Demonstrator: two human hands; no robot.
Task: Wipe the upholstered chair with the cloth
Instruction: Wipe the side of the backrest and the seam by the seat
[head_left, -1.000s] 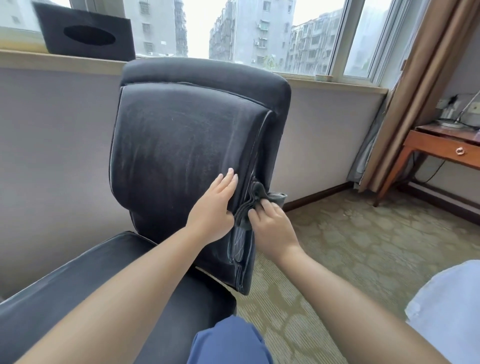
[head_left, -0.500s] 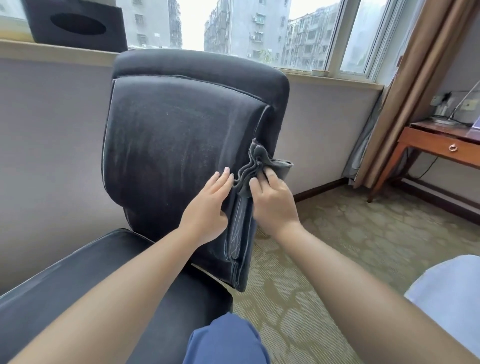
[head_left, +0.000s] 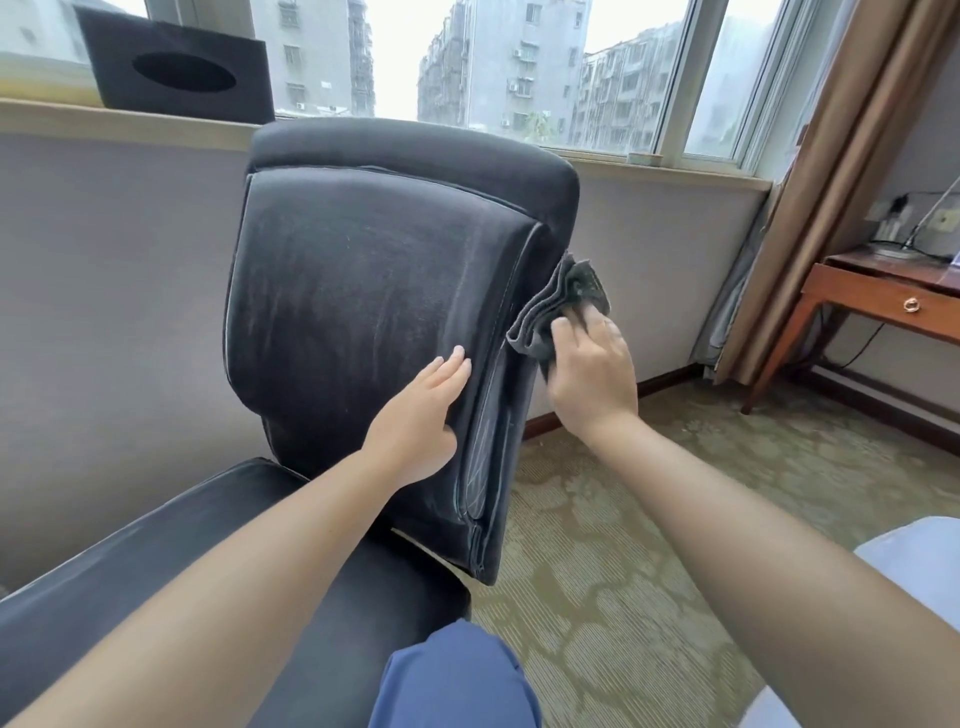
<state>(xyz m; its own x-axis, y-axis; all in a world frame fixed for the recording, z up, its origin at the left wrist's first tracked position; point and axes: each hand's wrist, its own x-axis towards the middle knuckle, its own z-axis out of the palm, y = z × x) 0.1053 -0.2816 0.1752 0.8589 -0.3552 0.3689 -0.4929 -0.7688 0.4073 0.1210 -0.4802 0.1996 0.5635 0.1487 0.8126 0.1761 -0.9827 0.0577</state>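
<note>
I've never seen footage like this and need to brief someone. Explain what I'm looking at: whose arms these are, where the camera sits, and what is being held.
There is no machine here. A person wears one wide-angle camera on the head, which looks forward and down, so the two bare arms reaching in from the bottom are their own. In front stands a dark upholstered chair below a window. The left hand lies flat against the front of the chair back, fingers straight, apparently steadying it. The right hand grips a folded dark grey cloth and holds it against the chair back's right side edge. A black tissue box sits on the window sill, and a wooden desk stands at the right. The floor is patterned carpet.
</note>
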